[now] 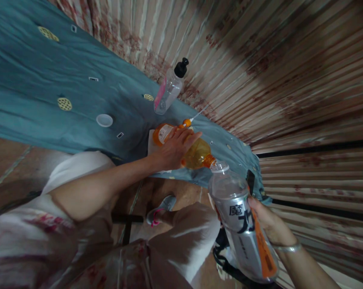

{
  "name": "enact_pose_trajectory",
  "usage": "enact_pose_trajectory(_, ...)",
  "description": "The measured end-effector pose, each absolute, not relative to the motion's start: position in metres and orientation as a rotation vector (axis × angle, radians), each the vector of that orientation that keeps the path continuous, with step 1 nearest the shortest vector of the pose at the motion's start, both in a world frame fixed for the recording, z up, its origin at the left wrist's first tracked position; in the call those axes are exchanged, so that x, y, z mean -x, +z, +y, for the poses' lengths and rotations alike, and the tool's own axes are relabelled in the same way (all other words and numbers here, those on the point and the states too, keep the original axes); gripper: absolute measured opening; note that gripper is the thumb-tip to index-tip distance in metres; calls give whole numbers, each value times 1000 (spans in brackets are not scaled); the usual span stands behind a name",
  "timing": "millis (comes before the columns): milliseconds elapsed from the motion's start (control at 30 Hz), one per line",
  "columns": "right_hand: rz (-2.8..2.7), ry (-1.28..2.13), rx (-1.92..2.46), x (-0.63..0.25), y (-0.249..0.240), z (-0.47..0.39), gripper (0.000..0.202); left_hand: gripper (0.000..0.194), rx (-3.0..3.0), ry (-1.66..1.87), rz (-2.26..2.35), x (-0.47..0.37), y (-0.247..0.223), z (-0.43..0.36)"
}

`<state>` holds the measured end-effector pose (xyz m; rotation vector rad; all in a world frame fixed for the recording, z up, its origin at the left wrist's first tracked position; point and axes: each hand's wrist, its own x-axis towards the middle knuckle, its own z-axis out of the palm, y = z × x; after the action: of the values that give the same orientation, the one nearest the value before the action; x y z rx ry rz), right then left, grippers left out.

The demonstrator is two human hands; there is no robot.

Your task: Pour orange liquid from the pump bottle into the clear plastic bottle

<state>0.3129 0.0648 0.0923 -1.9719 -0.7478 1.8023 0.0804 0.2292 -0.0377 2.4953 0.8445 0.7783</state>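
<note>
Left hand point(177, 148): grip wrapped over a translucent orange plastic bottle point(197, 154), tilted over the blue-cloth-covered desk point(79, 56), mouth to mouth with a clear silver-labelled plastic bottle point(237, 224), which the right hand point(264, 218) grips. Both likely light, smooth; clear 1 may dent. Best held mid-body.

Glossy plastic silver-labelled bottle point(241, 228), matt teal cloth point(79, 86)

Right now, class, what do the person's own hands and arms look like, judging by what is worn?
Neither the left hand nor the right hand wears a glove. A silver-coloured bangle circles the right wrist; the left wrist shows none. The left arm's pale sleeve, patterned in reddish pink, ends near the elbow; no right sleeve is in view.
</note>
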Motion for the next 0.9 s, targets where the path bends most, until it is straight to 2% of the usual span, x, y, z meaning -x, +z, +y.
enact_pose_trajectory(300, -823, 1736, 1988, -315, 91, 66, 71, 85, -2488, 818, 841, -80, -37, 229)
enact_pose_trajectory(533, -836, 1724, 1968, -315, 89, 67, 71, 90, -2496, 895, 855, -81, -41, 229)
enact_pose_trajectory(900, -808, 1723, 1987, -312, 92, 66, 71, 86, -2483, 831, 843, -81, -39, 229)
